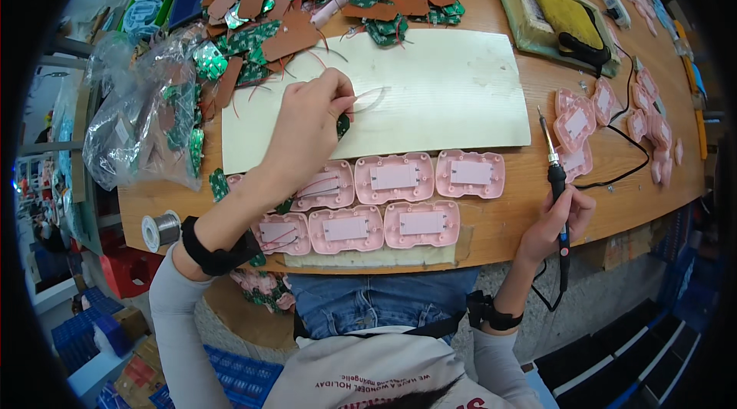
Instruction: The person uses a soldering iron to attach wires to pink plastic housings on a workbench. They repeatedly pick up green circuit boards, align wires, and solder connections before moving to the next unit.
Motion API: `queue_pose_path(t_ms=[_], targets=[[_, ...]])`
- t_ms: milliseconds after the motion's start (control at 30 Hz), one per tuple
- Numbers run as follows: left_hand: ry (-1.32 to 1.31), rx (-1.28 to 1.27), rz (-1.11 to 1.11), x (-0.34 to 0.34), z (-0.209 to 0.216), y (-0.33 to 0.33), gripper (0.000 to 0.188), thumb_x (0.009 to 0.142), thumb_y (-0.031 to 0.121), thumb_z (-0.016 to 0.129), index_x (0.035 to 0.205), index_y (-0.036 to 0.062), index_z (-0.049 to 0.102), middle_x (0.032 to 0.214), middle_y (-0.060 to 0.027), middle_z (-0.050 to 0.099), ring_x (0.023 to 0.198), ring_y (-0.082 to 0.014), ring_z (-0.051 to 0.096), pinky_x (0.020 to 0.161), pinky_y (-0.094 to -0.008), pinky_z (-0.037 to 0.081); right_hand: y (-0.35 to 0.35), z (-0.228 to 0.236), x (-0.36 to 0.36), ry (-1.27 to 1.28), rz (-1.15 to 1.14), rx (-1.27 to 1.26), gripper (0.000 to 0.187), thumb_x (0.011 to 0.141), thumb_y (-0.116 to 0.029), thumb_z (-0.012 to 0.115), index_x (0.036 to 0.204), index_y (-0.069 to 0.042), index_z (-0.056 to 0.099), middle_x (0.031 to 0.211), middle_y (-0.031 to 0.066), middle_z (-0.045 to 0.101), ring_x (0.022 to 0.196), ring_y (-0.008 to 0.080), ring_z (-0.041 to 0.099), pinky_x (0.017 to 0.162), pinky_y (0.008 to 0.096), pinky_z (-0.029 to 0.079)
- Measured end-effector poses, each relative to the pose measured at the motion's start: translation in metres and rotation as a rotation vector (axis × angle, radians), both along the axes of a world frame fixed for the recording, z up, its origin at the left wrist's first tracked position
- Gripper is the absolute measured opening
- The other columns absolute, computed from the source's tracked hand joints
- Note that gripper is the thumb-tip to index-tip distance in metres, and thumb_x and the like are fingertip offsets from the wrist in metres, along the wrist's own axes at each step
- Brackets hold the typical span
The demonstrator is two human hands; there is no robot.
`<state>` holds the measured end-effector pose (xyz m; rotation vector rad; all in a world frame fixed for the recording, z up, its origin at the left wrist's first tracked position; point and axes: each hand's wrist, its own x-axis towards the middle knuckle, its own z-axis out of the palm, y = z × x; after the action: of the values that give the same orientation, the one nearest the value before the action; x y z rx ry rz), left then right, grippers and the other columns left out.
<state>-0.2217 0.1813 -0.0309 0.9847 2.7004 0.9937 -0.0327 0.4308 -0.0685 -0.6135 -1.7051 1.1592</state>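
Note:
My left hand [311,117] is raised over the white ridged board [445,87], its fingers pinched on a thin wire [374,96] that curves out to the right. A green circuit board [343,126] shows partly below those fingers; whether they grip it too is hidden. On the right, my right hand [554,223] grips a soldering iron [557,179] by its black and blue handle, tip pointing up and away. Between my hands lie two rows of pink plastic housings [394,177], open side up. Thin wires lie in the leftmost ones, partly covered by my left arm.
Brown pads and green circuit boards [253,41] are heaped at the far left beside a clear plastic bag [130,133]. A solder spool [160,232] stands at the near left edge. Far right are a tray with a yellow sponge [566,14], more pink parts [574,121] and the iron's cord.

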Motion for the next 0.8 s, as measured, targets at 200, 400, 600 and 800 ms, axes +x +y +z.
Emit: queue_pose_path(t_ms=[200,400,600,800], targets=[[-0.105,0.019,0.002,0.028,0.029,-0.037,0.005,0.083,0.006,0.058,0.087,0.0033,0.06,0.064,-0.0028,0.059,0.069,-0.0147,0.056,0.077,-0.0294,0.036,-0.011,0.006,0.005,0.065,0.038,-0.057,0.006,0.089,-0.008,0.048,0.086,-0.002,0.047,0.074,0.0044,0.048,0.064,0.0074,0.044,0.055,0.0186,0.035],[0.154,-0.048,-0.064,0.08,0.037,-0.06,0.012,0.073,0.005,0.068,0.084,0.008,0.066,0.071,-0.0001,0.062,0.065,-0.0155,0.054,0.077,-0.0326,0.034,-0.06,0.019,0.026,0.141,0.452,-0.147,0.007,0.088,-0.003,0.044,0.086,-0.002,0.038,0.081,0.009,0.048,0.077,0.0192,0.052,0.072,0.0309,0.049],[0.065,0.025,-0.051,0.115,0.012,-0.057,0.017,0.069,0.005,0.072,0.084,0.0093,0.065,0.073,0.0023,0.061,0.067,-0.014,0.052,0.075,-0.0315,0.033,-0.089,0.028,0.032,-0.054,0.624,-0.108,0.028,0.085,-0.024,0.062,0.087,-0.007,0.04,0.057,0.0043,0.044,0.058,0.0143,0.036,0.061,0.0311,0.031],[0.069,0.049,0.056,0.122,-0.002,-0.05,0.016,0.069,0.006,0.073,0.082,0.0101,0.063,0.081,0.0024,0.062,0.07,-0.0135,0.053,0.076,-0.0322,0.033,-0.09,0.024,0.04,-0.158,0.714,-0.021,0.028,0.084,-0.025,0.062,0.087,-0.006,0.041,0.06,0.0058,0.047,0.058,0.0155,0.036,0.065,0.034,0.032]])
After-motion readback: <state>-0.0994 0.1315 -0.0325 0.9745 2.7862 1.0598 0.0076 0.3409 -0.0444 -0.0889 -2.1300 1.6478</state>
